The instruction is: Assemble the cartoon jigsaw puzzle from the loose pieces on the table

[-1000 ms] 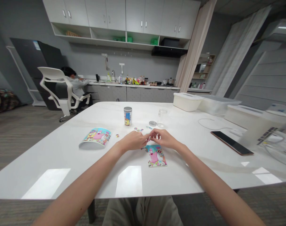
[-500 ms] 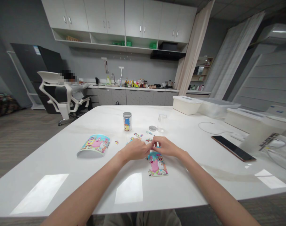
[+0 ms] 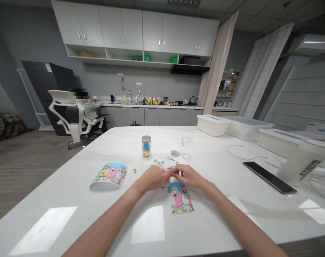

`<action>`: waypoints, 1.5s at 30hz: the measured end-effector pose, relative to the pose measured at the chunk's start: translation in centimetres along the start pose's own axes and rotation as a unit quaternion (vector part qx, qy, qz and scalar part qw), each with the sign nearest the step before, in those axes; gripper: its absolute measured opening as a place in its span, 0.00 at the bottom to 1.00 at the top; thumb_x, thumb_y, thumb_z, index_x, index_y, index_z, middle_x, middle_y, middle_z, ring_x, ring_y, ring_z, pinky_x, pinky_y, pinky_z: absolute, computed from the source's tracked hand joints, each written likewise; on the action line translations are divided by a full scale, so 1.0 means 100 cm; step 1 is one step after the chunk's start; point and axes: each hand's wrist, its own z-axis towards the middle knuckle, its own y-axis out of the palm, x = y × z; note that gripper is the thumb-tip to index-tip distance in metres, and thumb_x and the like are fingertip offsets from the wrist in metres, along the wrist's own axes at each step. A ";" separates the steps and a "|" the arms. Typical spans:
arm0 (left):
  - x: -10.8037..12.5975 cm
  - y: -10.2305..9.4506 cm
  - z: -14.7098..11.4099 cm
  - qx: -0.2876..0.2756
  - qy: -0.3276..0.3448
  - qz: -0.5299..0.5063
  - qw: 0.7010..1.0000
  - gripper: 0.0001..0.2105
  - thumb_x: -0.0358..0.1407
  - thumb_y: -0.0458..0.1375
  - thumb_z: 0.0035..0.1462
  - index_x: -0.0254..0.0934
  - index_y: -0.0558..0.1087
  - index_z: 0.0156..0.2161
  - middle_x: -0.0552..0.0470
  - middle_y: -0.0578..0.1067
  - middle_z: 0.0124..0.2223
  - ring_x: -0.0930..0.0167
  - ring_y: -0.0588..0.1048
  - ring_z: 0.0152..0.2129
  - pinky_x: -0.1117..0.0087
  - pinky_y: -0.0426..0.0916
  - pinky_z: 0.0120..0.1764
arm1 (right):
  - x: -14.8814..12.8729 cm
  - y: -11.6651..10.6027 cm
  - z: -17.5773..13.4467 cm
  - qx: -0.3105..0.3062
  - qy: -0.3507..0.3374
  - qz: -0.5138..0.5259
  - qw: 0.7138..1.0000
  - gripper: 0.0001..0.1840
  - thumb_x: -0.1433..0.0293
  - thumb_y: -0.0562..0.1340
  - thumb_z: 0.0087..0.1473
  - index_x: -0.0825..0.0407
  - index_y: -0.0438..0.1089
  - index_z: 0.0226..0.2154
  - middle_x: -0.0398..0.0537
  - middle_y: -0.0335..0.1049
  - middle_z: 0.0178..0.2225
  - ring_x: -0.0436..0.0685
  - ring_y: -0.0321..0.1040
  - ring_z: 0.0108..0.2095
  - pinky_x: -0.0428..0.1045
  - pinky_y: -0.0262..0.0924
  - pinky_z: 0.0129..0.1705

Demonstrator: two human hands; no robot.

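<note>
White table (image 3: 111, 221) with a partly joined puzzle (image 3: 182, 200).
At the puzzle's far edge, left hand (image 3: 155, 177) and right hand (image 3: 188, 175) meet, fingers (image 3: 180, 167) bunched nearly closed, any hold unclear; loose pieces (image 3: 159, 163) lie beyond.

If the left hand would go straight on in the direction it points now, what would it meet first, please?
Most likely the right hand: its fingertips lie directly ahead of the left hand. Whether they touch is unclear from this view.
</note>
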 end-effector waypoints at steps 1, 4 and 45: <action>-0.001 0.000 0.000 -0.001 0.003 -0.001 1.000 0.12 0.33 0.49 0.62 0.34 0.67 0.50 0.50 0.76 0.22 0.65 0.76 0.18 0.71 0.66 0.22 | 0.000 0.001 0.000 0.000 0.001 0.001 1.000 0.05 0.71 0.58 0.57 0.53 0.71 0.34 0.45 0.70 0.30 0.51 0.65 0.29 0.46 0.59 0.32; -0.004 -0.002 -0.002 -0.006 0.015 -0.004 1.000 0.12 0.32 0.50 0.62 0.34 0.66 0.50 0.50 0.76 0.23 0.65 0.76 0.19 0.71 0.67 0.23 | 0.000 0.002 0.000 0.001 0.005 0.001 1.000 0.05 0.73 0.58 0.56 0.53 0.70 0.34 0.45 0.71 0.30 0.51 0.65 0.29 0.46 0.60 0.32; -0.008 -0.020 -0.003 -0.048 -0.011 -0.088 0.995 0.13 0.35 0.47 0.63 0.37 0.74 0.36 0.53 0.72 0.21 0.72 0.71 0.18 0.72 0.53 0.22 | -0.007 0.000 0.000 -0.052 0.074 0.167 0.982 0.08 0.72 0.56 0.57 0.52 0.71 0.34 0.46 0.72 0.33 0.51 0.69 0.31 0.48 0.65 0.34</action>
